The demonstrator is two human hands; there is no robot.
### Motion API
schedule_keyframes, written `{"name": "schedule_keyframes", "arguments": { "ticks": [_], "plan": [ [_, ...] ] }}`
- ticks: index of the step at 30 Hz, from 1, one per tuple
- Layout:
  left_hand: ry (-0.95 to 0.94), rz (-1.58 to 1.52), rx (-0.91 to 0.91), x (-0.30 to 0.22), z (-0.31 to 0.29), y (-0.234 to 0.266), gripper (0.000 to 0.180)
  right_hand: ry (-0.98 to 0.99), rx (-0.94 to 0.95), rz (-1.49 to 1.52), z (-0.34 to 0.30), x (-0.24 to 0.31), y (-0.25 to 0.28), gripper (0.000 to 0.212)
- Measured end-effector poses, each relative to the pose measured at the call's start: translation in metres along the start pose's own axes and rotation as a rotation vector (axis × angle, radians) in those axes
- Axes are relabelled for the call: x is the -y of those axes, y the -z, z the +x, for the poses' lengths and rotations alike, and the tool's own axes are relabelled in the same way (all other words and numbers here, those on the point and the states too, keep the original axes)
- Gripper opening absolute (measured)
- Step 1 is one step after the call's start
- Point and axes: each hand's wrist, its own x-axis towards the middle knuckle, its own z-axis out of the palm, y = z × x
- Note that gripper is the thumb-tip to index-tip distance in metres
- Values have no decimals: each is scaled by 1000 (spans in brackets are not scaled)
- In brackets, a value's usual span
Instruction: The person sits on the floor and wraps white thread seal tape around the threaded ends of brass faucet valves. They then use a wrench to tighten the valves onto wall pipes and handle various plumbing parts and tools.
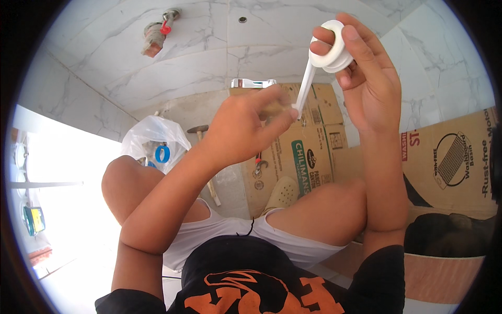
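Note:
Up at the right, my right hand point(368, 68) is closed round a white spool of thread seal tape point(327, 58), with a finger through its hole. A strip of white tape point(305, 86) runs taut down from the spool to my left hand point(251, 123). The strip's end meets my left thumb tip, and the fingers there are bent and partly smeared by motion. A blurred yellowish thing point(274, 109) shows between the left thumb and fingers; I cannot make out what it is.
Flattened cardboard point(327, 138) covers the floor, with a red-handled adjustable wrench point(260, 166) and a shiny chrome piece point(253, 83) on it. A hammer point(198, 129) lies beside a clear plastic bag point(144, 133) showing a blue ring point(162, 154). A red-handled valve point(166, 27) juts from the tiled wall.

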Motion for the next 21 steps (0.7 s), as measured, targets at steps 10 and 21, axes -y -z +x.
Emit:
{"name": "schedule_keyframes", "arguments": {
  "ticks": [10,21],
  "plan": [
    [-154,-108,54,-5,-6,2,20,-242,71,-153,0,-25,-2,52],
    [302,-923,-11,-2,6,26,26,-227,260,-275,-12,-19,-20,37]
  ]
}}
